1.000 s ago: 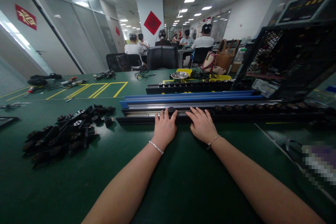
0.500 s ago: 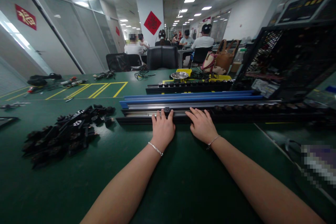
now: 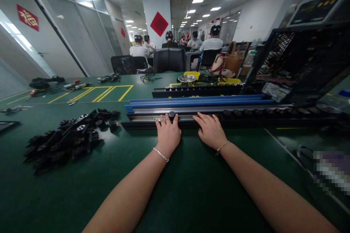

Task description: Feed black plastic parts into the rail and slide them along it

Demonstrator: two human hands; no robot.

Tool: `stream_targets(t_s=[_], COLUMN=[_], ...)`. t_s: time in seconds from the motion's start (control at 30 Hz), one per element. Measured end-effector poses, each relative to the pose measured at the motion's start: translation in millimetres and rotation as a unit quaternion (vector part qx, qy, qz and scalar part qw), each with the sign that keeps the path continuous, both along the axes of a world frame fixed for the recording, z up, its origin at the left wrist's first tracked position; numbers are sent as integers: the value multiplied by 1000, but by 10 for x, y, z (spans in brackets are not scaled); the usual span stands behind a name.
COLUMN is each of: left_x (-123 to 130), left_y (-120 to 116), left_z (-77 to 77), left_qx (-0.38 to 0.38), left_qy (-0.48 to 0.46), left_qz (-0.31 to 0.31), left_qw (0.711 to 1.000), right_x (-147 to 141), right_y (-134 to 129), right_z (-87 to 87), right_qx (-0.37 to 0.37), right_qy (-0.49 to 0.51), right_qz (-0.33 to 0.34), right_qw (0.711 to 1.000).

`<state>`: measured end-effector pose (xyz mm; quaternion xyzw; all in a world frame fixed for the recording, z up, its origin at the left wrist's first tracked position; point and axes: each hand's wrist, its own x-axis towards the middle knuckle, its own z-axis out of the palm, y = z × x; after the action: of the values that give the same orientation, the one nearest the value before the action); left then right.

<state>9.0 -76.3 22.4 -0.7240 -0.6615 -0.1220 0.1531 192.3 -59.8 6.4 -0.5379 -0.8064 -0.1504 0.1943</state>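
Note:
My left hand (image 3: 168, 134) has its thumb and index finger on either side of a small black block (image 3: 171, 114), while its other fingers stretch out over the track. The block sits in a long black track (image 3: 142, 125) with a bright metal channel. My right hand (image 3: 212, 131) lies palm down with spread fingers, the fingertips resting on the same track farther right and nothing held. To the right, several dark round-topped parts (image 3: 254, 112) line the track. Just behind run long blue rails (image 3: 197, 101).
A pile of black parts (image 3: 68, 134) lies on the green table (image 3: 115, 196) to the left. Behind the rails are another black track (image 3: 169, 93), a metal bowl (image 3: 187, 78) and yellow trays. An open black computer case (image 3: 306, 65) stands at right. People sit farther back.
My left hand has slid slightly left along the track, and the small black block has shifted left with it. My right hand has stayed in place.

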Motion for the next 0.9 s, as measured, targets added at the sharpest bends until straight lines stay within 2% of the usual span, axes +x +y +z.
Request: stream_targets(t_s=[0.3,0.9], left_x=[-32,-54], left_y=[18,31], left_z=[-57,4], left_qx=[10,-31], left_qy=[15,-4], left_qz=[42,81], left_qw=[999,996], right_x=[6,18], right_y=[17,15], right_z=[-15,-11], right_qx=[-2,2], right_qy=[-1,1], right_qz=[1,7], right_qw=[1000,1000])
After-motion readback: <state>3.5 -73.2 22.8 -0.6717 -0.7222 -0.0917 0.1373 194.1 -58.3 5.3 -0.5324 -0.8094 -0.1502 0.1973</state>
